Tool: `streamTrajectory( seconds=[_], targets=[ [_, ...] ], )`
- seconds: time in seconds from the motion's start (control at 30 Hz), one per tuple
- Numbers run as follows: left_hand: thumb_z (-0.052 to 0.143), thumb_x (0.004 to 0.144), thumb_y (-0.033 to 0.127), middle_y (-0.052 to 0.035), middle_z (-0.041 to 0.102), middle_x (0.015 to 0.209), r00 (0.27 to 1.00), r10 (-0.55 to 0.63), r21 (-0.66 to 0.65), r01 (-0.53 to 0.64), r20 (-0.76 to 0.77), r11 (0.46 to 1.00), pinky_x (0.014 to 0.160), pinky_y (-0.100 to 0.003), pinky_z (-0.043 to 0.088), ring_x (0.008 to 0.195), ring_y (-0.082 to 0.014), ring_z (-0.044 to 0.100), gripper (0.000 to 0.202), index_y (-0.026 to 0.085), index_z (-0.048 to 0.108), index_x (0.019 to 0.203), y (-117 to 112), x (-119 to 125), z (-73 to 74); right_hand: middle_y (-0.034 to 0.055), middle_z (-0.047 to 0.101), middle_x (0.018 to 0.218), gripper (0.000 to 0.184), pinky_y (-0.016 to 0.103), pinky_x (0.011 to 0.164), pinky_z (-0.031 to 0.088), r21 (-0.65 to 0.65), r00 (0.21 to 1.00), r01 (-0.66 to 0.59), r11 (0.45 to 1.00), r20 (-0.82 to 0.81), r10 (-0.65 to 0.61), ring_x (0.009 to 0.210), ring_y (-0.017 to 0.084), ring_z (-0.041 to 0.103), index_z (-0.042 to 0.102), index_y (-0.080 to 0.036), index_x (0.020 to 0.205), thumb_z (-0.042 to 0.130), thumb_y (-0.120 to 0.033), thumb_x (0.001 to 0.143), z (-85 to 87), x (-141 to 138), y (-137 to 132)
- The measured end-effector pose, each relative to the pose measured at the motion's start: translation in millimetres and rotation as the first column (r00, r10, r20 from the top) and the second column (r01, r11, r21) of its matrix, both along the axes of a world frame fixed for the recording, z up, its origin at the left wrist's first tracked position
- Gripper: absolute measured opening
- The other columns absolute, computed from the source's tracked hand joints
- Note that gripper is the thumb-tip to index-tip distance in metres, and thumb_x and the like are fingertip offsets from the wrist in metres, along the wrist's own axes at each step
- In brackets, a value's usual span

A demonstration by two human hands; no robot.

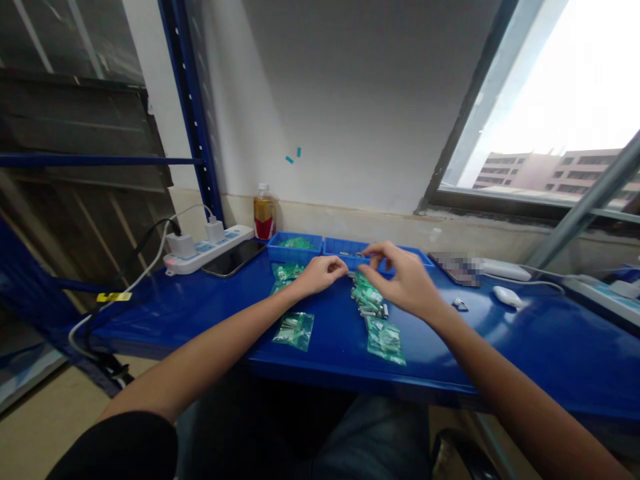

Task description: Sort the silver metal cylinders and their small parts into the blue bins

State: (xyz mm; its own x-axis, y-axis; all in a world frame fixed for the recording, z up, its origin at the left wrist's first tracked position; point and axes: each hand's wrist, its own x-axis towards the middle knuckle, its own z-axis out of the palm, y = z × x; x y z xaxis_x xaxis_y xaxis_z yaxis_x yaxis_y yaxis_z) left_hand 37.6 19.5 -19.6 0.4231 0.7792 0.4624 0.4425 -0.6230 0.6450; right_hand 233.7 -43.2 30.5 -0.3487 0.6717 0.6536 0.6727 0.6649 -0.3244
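My left hand point(323, 275) is closed in a pinch above the table, thumb and forefinger together. A small metallic piece point(351, 274) shows by its fingertips, but whether it is held I cannot make out. To the right, my right hand point(400, 277) is curved with thumb and forefinger apart, nothing visible between them. It hovers in front of the right blue bin point(333, 247), which holds a few small metal parts. Below the hands lies a pile of green plastic bags with small metal pieces point(369, 293). Nearer the edge are a right green bag point(385, 340) and a left green bag point(295, 331).
A left blue bin point(274, 252) holds green bags. Further left are a bottle point(264, 213), a phone point(235, 259) and a power strip point(200, 253) with cables. Rightward lie a white earbud case point(507, 297), a small clip-like item point(460, 305) and another power strip point(600, 297).
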Motion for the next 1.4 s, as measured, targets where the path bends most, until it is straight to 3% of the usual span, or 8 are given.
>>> streamTrajectory(
  seconds=[0.2,0.43,0.6,0.73,0.87,1.03,1.2,1.4],
  targets=[
    [0.051,0.083,0.048,0.0016,0.055,0.063,0.973,0.061,-0.140,-0.030,0.224,0.990,0.057,-0.022,0.038,0.058,-0.0116,0.050,0.036,0.013,0.056,0.074,10.7,-6.3,0.3,0.0057,0.062,0.083,0.017,0.030,0.073,0.043,0.061,0.986,-0.014,0.998,0.167,0.003,0.077,0.019,0.057,0.058,-0.017,0.094,0.057,-0.027,0.080,-32.2,-32.4,60.1],
    [0.038,0.090,0.050,-0.0003,0.058,0.065,0.994,0.025,-0.075,-0.017,0.106,0.997,0.061,-0.024,0.041,0.062,-0.0136,0.054,0.043,0.015,0.055,0.071,12.3,-6.2,-3.6,0.0052,0.063,0.077,0.013,0.028,0.071,0.041,0.124,0.995,0.022,0.992,0.096,-0.034,0.073,0.018,0.057,0.060,-0.018,0.084,0.051,-0.028,0.082,-41.1,-33.7,56.3],
    [0.041,0.092,0.032,-0.0030,0.063,0.078,0.974,-0.055,0.094,0.077,-0.220,0.993,0.072,-0.028,0.043,0.074,-0.0166,0.058,0.026,0.015,0.061,0.092,-1.1,-0.4,-5.4,0.0041,0.063,0.069,0.022,0.028,0.067,0.039,0.042,0.966,0.257,0.965,-0.013,-0.257,0.066,0.017,0.057,0.062,-0.017,0.079,0.048,-0.033,0.083,-34.5,8.8,80.0],
    [0.051,0.086,0.020,-0.0047,0.063,0.093,0.919,-0.120,0.196,0.205,-0.375,0.959,0.083,-0.030,0.043,0.089,-0.0183,0.057,0.030,0.020,0.056,0.115,-7.9,-1.1,-5.1,0.0072,0.065,0.073,0.026,0.030,0.066,0.039,-0.023,0.841,0.542,0.840,0.010,-0.542,0.072,0.022,0.059,0.065,-0.017,0.081,0.048,-0.036,0.083,-38.1,61.6,102.9],
    [0.058,0.085,0.026,-0.0065,0.059,0.107,0.868,-0.127,0.258,0.278,-0.480,0.925,0.088,-0.031,0.041,0.100,-0.0204,0.054,0.032,0.024,0.057,0.116,-12.3,-0.8,-1.5,0.0108,0.066,0.082,0.027,0.032,0.071,0.040,0.014,0.779,0.624,0.782,0.069,-0.623,0.082,0.025,0.059,0.065,-0.015,0.094,0.047,-0.032,0.083,-43.8,85.9,109.7],
    [0.047,0.091,0.027,-0.0061,0.063,0.096,0.852,-0.026,0.349,0.242,-0.523,0.905,0.082,-0.029,0.041,0.091,-0.0195,0.056,0.019,0.021,0.064,0.097,-16.4,4.3,0.7,0.0080,0.064,0.078,0.024,0.032,0.075,0.040,0.054,0.889,0.444,0.894,0.101,-0.447,0.080,0.023,0.057,0.063,-0.015,0.094,0.047,-0.029,0.084,-43.5,57.6,100.8],
    [0.048,0.087,0.027,-0.0019,0.063,0.075,0.963,0.086,0.299,-0.006,-0.254,0.954,0.067,-0.025,0.042,0.069,-0.0147,0.057,0.016,0.018,0.062,0.086,-11.5,1.5,3.5,0.0044,0.062,0.070,0.025,0.029,0.070,0.039,0.075,0.979,0.204,0.976,0.003,-0.205,0.071,0.019,0.055,0.064,-0.018,0.080,0.047,-0.034,0.086,-30.6,17.6,73.4],
    [0.048,0.085,0.035,0.0007,0.062,0.061,0.977,0.179,0.060,-0.187,0.112,0.981,0.058,-0.024,0.043,0.056,-0.0135,0.057,0.022,0.015,0.058,0.085,5.7,-9.5,4.4,-0.0019,0.053,0.049,0.045,0.025,0.050,0.037,-0.290,0.921,-0.109,0.951,-0.390,-0.013,0.045,0.013,0.049,0.060,-0.018,0.082,0.037,-0.056,0.088,-20.2,-11.2,47.4]
  ],
)
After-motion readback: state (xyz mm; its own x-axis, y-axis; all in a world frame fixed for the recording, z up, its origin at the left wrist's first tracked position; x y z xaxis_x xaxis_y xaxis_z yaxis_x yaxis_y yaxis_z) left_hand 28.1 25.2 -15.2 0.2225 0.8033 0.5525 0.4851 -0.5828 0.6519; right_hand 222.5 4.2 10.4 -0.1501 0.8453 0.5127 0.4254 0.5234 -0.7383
